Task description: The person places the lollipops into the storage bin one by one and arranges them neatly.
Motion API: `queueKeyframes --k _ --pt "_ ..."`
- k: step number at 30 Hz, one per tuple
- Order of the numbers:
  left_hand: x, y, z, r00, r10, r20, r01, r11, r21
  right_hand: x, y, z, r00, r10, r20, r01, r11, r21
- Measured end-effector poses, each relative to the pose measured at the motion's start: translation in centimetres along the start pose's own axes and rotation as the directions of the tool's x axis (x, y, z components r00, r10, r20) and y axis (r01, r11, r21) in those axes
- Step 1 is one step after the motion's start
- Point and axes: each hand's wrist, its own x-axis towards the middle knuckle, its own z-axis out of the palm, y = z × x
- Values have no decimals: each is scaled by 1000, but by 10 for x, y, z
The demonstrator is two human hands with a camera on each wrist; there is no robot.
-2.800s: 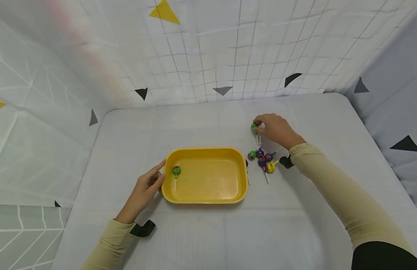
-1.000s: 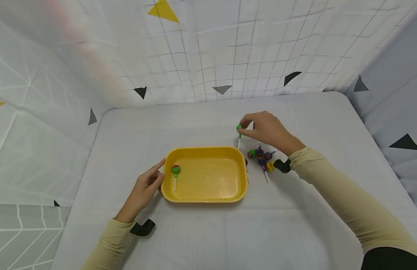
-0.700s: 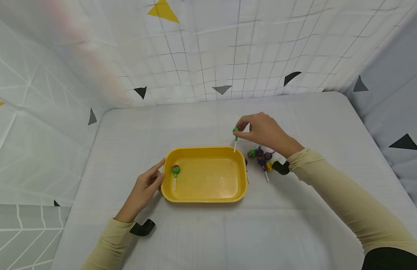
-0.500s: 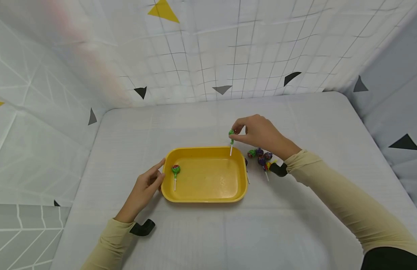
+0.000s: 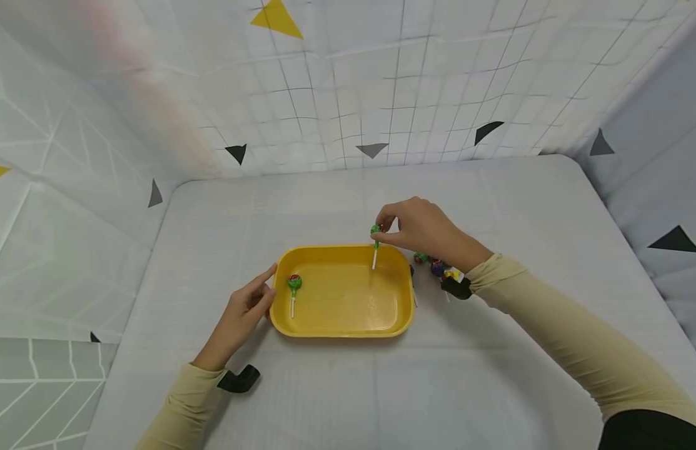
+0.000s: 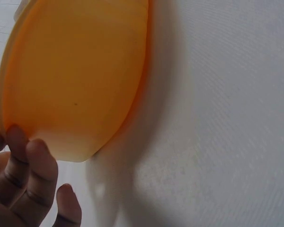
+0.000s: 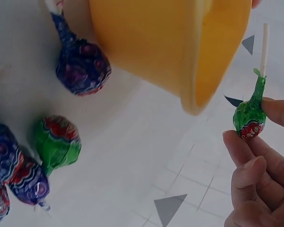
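Note:
My right hand [image 5: 418,228] pinches a green-wrapped lollipop [image 7: 250,116] by its candy head, between thumb and fingertips. In the head view its white stick points down over the back right part of a yellow tray [image 5: 342,333]. My left hand [image 5: 241,319] grips the tray's left end, thumb at the rim and bent fingers against the outer wall [image 6: 75,94]. Inside the tray, near its left end, lies another green lollipop [image 5: 294,283]. Several purple, green and yellow lollipops lie right of the tray, partly hidden by my right hand and wrist.
A purple lollipop [image 7: 83,68] lies close against the tray's right outer wall. Beside it on the white tabletop [image 5: 348,394] is a loose green lollipop [image 7: 58,142]. White fabric walls [image 5: 336,81] with triangular patches stand behind and at both sides.
My right hand has lifted the green lollipop from behind the pile and moved it left and nearer, over the tray. My left hand and the tray have stayed in place.

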Motion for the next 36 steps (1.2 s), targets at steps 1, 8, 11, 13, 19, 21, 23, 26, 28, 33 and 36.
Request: queueKeyframes --k 1,8,11,13,19,21,23,26,28,33,36 --pt "0 0 0 1000 1 1 -1 1000 -2 1 -1 1 1000 -1 4 1 1000 0" --pt "0 2 -1 1000 -6 6 6 1000 -1 5 -7 6 999 -31 33 31 999 -8" --pt "0 2 -1 1000 -10 9 10 1000 -3 7 -10 8 998 -51 38 52 999 -13" --pt "0 2 -1 1000 -14 10 14 1000 -6 8 -13 9 997 -67 37 68 998 -14" --pt "0 1 -1 1000 -11 15 11 1000 -3 10 -21 14 995 -90 48 92 996 -19" --pt "0 1 -1 1000 -9 17 9 1000 -1 11 -24 16 994 -95 56 96 995 -20" --pt "0 1 -1 1000 -8 17 8 1000 1 13 -27 18 993 -104 62 105 994 -21" --pt "0 2 -1 1000 -6 18 6 1000 8 14 -32 22 991 -115 73 117 993 -25" --pt "0 3 -1 1000 -4 18 3 1000 12 15 -35 24 989 -124 81 127 992 -28" --pt "0 3 -1 1000 -1 19 1 1000 17 19 -41 29 986 -135 102 140 989 -48" --pt "0 3 -1 1000 0 17 0 1000 22 21 -44 32 984 -137 112 144 988 -54"
